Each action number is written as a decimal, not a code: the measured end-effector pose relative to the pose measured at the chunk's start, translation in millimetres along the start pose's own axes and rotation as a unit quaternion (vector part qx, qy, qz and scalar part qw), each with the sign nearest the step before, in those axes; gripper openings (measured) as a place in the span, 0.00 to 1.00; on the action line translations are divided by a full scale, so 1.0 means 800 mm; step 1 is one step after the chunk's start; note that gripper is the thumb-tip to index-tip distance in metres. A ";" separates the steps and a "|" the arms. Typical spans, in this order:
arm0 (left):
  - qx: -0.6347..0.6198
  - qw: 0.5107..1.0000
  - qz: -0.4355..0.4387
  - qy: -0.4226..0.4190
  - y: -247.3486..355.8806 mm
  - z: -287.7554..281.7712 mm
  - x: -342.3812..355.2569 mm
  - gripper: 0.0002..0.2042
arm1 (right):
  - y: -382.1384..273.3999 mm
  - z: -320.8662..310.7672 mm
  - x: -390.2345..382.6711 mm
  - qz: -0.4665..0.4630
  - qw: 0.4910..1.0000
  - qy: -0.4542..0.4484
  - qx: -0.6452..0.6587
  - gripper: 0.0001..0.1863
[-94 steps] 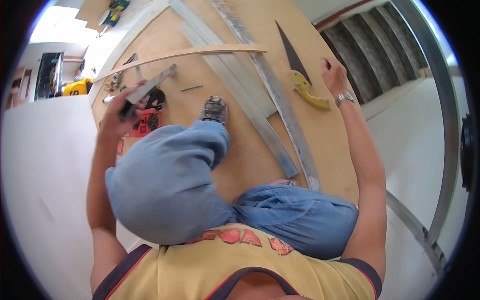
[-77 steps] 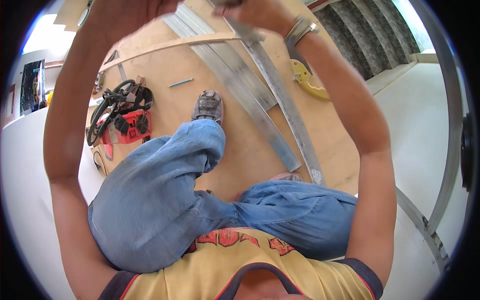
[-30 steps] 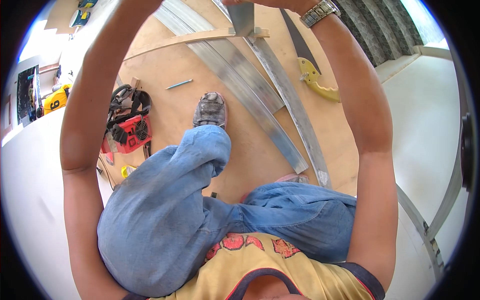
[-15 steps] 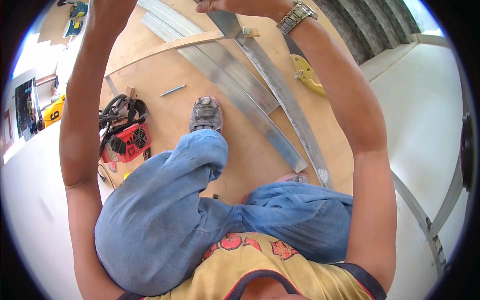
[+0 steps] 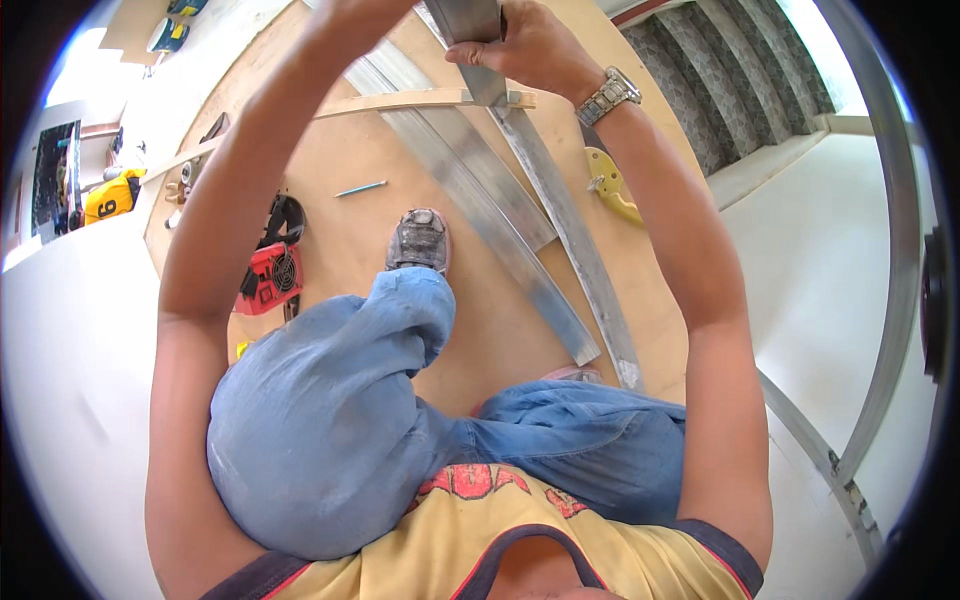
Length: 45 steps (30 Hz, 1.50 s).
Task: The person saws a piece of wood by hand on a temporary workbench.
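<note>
My right hand (image 5: pixel 535 50), with a metal watch on its wrist, is closed around a grey metal channel (image 5: pixel 468 20) at the top edge. Its thumb presses across the metal's near side. Close by on the left is my left hand (image 5: pixel 365 12), its fingers cut off by the top edge. Below the channel, a thin wooden strip (image 5: pixel 410 100) runs crosswise. A long, narrow grey metal bar (image 5: pixel 570 240) stretches from there toward my right foot; whether it joins the held channel I cannot tell.
Shiny metal profiles (image 5: pixel 470 205) lie on the tan board (image 5: pixel 340 240). A pencil (image 5: pixel 360 188) and a red machine with a fan grille (image 5: pixel 270 278) are to the left. A yellow-handled tool (image 5: pixel 612 185) lies near my right forearm. Dark patterned steps (image 5: pixel 715 85) rise at the far right.
Both hands have come lower in view, with the right hand shifting closer to the wooden strip's end and showing more fully. My left forearm has swung rightward, now covering part of the red machine's cables.
</note>
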State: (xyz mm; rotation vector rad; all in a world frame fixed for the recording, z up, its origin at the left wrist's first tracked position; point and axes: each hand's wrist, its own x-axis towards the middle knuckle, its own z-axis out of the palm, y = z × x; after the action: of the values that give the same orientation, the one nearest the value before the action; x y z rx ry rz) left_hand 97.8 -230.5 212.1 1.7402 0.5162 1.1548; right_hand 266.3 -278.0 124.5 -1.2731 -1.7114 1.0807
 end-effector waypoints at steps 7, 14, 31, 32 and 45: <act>0.014 0.994 -0.043 0.101 -0.021 0.028 -0.017 0.08 | -0.004 0.004 -0.014 0.021 0.994 -0.007 -0.110 0.16; -0.008 0.991 -0.053 0.125 -0.012 0.017 -0.010 0.08 | 0.056 -0.031 -0.023 -0.117 0.990 0.020 -0.071 0.18; -0.012 0.992 -0.053 0.113 -0.031 0.027 -0.011 0.11 | 0.160 -0.018 -0.255 0.283 0.893 -0.003 -0.349 0.44; -0.012 0.994 -0.046 0.102 -0.029 0.028 -0.009 0.11 | 0.164 -0.017 -0.257 0.284 0.896 0.011 -0.342 0.44; 0.069 0.990 -0.042 0.116 -0.022 0.021 -0.021 0.15 | 0.179 -0.004 -0.258 0.259 0.914 0.034 -0.310 0.45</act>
State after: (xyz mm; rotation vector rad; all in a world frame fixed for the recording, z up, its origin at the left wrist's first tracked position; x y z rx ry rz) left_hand 106.8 -243.1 187.1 1.6920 0.8198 1.2940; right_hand 369.6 -454.7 -21.3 -2.2343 -1.7733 0.7580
